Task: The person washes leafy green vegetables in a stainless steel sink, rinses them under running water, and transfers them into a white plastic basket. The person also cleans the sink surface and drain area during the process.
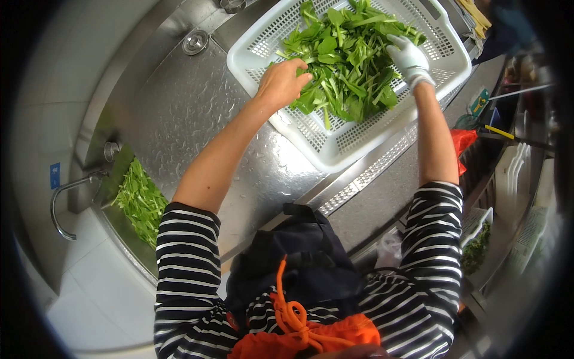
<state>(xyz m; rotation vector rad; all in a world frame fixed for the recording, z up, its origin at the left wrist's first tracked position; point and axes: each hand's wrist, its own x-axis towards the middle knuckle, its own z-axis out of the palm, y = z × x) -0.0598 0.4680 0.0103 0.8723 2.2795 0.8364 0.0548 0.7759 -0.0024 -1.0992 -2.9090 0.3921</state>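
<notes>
A white perforated plastic basket (329, 164) rests across the edge of the stainless steel sink, tilted in the view, with a heap of green leafy vegetables (345, 67) inside. My left hand (283, 83), bare, is at the heap's left side with its fingers curved and parted; whether a leaf is between the fingertips cannot be told. My right hand (409, 58), in a white glove, lies on the leaves at the heap's right side with its fingers spread. More cut greens (142, 202) lie in the sink basin at the lower left.
The wet steel sink floor (193, 116) has a drain (195, 42) at its upper end. A curved faucet (60, 193) stands at the left wall. On the right are a red plastic bag (464, 143), white stacked trays (511, 179) and another basket with greens (477, 247).
</notes>
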